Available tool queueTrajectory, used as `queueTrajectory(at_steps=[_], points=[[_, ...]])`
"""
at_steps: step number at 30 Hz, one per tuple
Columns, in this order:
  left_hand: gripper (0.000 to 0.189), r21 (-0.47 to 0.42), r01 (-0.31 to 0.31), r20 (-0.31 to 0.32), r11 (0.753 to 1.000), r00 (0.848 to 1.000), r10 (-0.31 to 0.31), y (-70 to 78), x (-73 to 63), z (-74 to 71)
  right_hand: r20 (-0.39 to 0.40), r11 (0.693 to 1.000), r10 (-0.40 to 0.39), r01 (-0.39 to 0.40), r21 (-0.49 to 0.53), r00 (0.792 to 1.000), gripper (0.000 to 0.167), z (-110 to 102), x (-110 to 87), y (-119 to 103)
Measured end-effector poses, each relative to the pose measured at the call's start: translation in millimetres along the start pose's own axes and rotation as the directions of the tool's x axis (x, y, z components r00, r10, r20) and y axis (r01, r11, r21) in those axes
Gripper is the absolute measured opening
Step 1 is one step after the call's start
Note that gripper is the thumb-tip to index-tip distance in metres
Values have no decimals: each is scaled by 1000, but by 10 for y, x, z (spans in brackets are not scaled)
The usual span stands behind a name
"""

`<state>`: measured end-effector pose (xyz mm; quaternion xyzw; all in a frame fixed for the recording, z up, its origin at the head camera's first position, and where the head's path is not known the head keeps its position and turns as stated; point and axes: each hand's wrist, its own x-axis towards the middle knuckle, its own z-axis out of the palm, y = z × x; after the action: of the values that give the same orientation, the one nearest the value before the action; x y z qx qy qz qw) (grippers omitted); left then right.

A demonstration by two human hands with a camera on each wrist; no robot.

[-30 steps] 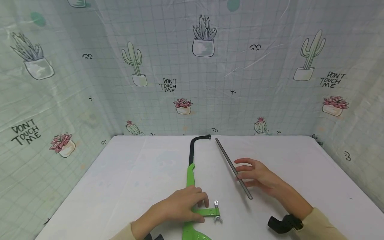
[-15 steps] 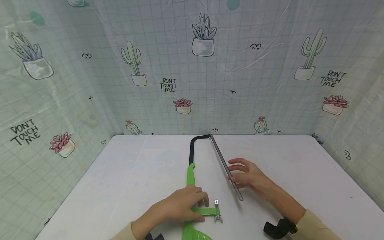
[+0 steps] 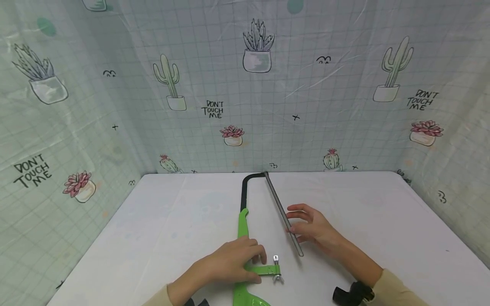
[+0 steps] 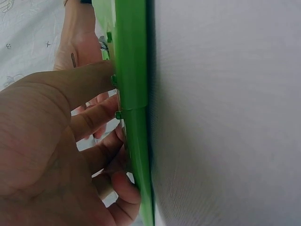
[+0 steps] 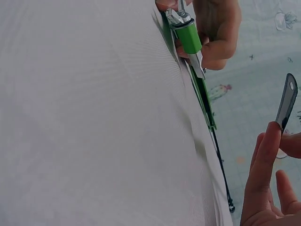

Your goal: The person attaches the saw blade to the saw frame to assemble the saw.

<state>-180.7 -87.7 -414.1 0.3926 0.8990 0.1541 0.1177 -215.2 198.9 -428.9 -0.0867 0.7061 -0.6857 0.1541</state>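
Note:
A green and black hacksaw frame (image 3: 243, 225) lies lengthwise on the white table, its black arm bending right at the far end. My left hand (image 3: 231, 260) holds its green part near the short crossbar, thumb and curled fingers against the frame in the left wrist view. At the crossbar's tip are a metal pin and wing nut (image 3: 277, 278). Between thumb and fingers my right hand (image 3: 317, 231) pinches a thin grey hacksaw blade (image 3: 276, 199). The blade slants, its far end overlapping the black arm's tip. A hole shows in the blade's near end (image 5: 290, 87) in the right wrist view.
The white table (image 3: 183, 221) reaches back to a cloth backdrop (image 3: 268, 97) printed with cacti. A black wrist device (image 3: 352, 294) sits by the right sleeve; part of another shows beneath the left wrist.
My right hand has moved left with the blade, bringing its far end from right of the frame's black tip onto it in the head view. My left hand and the frame stay put.

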Motion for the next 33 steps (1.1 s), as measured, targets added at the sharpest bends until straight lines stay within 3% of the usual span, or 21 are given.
queueTrajectory(at_steps=[9, 33], points=[[31, 8, 0, -1, 1000, 1000, 0, -1, 1, 9, 8, 1000, -2, 3, -26, 1000, 71, 22, 18, 64], [31, 4, 10, 7, 1000, 1000, -11, -11, 11, 17, 47, 996, -16, 12, 84, 999, 65, 23, 15, 148]])
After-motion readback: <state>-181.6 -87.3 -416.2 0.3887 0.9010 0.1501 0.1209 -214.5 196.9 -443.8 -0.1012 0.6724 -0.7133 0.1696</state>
